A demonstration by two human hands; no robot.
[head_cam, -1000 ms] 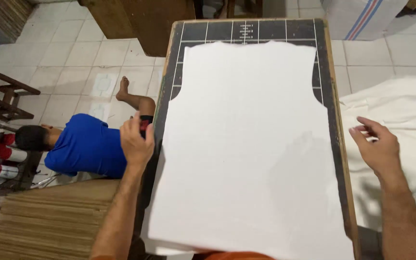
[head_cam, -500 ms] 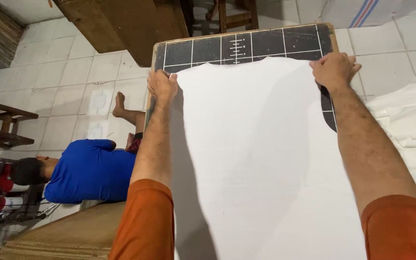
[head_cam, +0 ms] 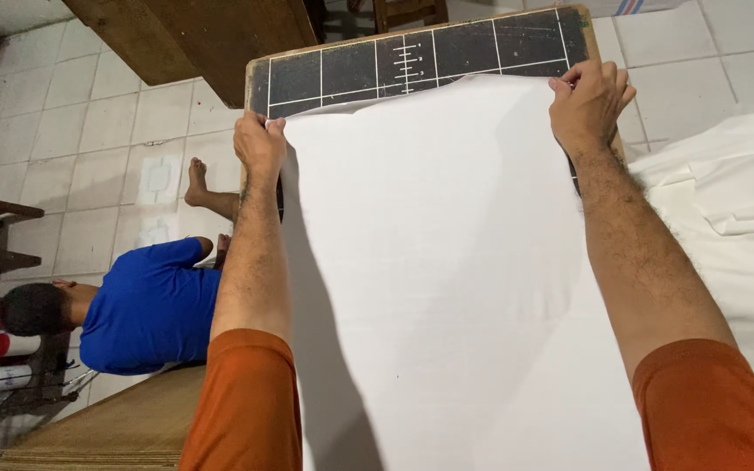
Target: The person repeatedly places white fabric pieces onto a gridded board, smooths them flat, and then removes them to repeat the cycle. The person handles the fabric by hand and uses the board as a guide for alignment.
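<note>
While both arms reach far over the black marked board (head_cam: 412, 61), the left hand (head_cam: 259, 144) pinches the white fabric panel (head_cam: 447, 279) at its far left corner, and the right hand (head_cam: 588, 100) curls closed on its far right corner. More white cloth (head_cam: 735, 201) lies right; a person in a blue shirt (head_cam: 146, 310) lies on the tiled floor (head_cam: 80, 131), left.

A black-topped table (head_cam: 412, 65) with white ruled lines and a worn wooden rim is carrying a white fabric sheet (head_cam: 447, 288), which is lying flat and covering most of its top. A pale tiled floor (head_cam: 89, 131) is lying beneath, where a person in a blue shirt (head_cam: 150, 305) is reclining beside the table.
</note>
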